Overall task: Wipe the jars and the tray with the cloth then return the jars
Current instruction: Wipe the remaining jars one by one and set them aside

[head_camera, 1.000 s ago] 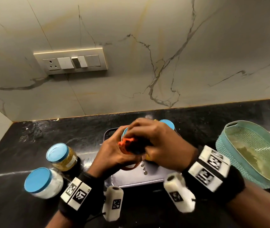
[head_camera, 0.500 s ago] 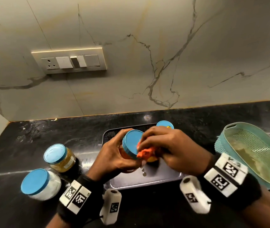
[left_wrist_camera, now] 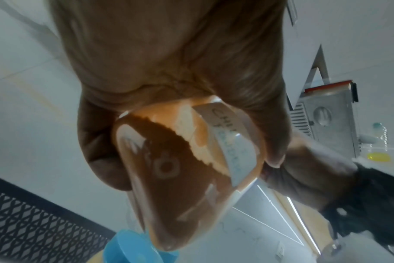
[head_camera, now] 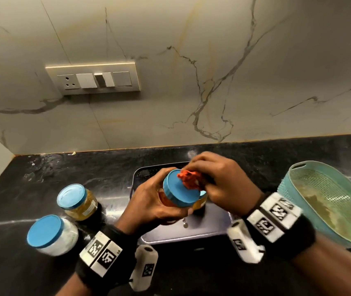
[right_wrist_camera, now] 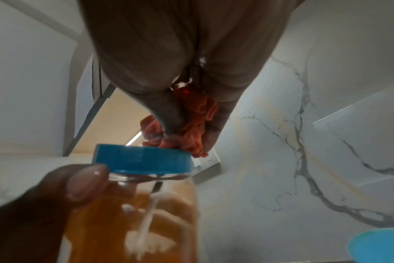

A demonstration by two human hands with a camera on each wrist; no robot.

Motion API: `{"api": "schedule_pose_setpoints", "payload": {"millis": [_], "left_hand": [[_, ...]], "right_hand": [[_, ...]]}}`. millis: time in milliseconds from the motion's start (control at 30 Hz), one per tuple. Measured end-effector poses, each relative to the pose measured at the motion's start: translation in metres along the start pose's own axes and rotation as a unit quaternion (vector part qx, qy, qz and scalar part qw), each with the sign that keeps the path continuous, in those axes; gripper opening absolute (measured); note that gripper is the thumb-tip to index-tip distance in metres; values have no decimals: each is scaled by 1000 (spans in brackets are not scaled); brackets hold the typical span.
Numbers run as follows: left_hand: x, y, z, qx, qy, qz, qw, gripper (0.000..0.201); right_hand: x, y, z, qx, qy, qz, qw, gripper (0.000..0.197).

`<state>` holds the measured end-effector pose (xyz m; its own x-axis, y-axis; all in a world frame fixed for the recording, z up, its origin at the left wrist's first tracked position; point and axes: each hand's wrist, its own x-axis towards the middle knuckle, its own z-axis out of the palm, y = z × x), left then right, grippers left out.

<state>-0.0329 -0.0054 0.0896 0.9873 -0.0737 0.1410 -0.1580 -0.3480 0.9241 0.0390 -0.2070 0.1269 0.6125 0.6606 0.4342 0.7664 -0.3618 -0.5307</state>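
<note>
Cloth (head_camera: 188,178) now atop lid (head_camera: 179,190) — 4 jars, 1 tray (head_camera: 211,228)

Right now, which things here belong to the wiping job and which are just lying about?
Part of the job:
held jar
orange cloth
tray
yellow-filled jar
white-filled jar
jar behind the hands

Lying about:
teal basket
switch panel

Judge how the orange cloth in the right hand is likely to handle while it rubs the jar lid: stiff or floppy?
Probably floppy: the orange cloth is bunched into folds inside the right hand. Likely light, since fingertips alone pinch it. It seems to mould against the blue lid, so it should need steady pressing to wipe.
</note>
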Motion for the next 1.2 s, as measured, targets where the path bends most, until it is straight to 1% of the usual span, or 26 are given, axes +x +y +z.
{"api": "schedule_pose_setpoints", "payload": {"millis": [67,133,200,300,333,433,533,567,667,700,767,833,900,967,1000,1067,1133,1200], "left_hand": [[1,0,4,23,-1,5,1000,73],[1,4,2,26,2,5,1000,73],[0,7,0,32,2,10,999,72],[1,12,-1,40,13,17,999,74],[1,13,-1,39,16,18,999,74],[-2,11,0,41,22,21,999,72],[-8,12,1,38,26,22,999,72],[-8,13,2,40,28,25,998,72],[-6,18,7,80,23,45,996,72],[-6,20,8,89,23,47,995,72],[-5,21,7,94,26,43,994,73],[-5,18,2,104,24,39,994,74],[-8,14,-2,105,20,33,994,76],[-10,13,-2,93,21,30,995,77],[-11,13,0,83,19,26,996,77],[-10,14,7,59,8,15,998,75],[-7,15,14,51,-10,14,999,74],[-4,17,17,43,-14,9,999,71]], "right_hand": [[6,-13,9,12,2,-10,1000,36],[6,-24,10,31,-17,-45,998,33],[8,-24,6,26,-21,-51,998,34],[12,-14,2,-22,5,-11,1000,38],[10,-13,1,-37,3,9,999,38],[-11,-21,-5,-56,-25,63,996,35],[-25,-34,-12,-13,-61,72,995,36],[-23,-33,-13,-12,-56,68,996,36],[-5,-27,-9,-22,-2,73,997,40],[0,-28,-7,-17,8,70,997,41],[3,-34,-1,1,7,36,999,43],[-4,-38,-2,28,-20,-9,999,39],[-17,-32,-9,45,-64,-51,996,32],[-24,-15,-20,34,-102,-66,992,31],[-25,-6,-24,19,-104,-67,992,32],[-19,6,-25,-1,-77,-67,995,32],[-11,2,-21,2,-50,-79,996,32],[-5,-6,-14,6,-35,-104,994,36]]}}
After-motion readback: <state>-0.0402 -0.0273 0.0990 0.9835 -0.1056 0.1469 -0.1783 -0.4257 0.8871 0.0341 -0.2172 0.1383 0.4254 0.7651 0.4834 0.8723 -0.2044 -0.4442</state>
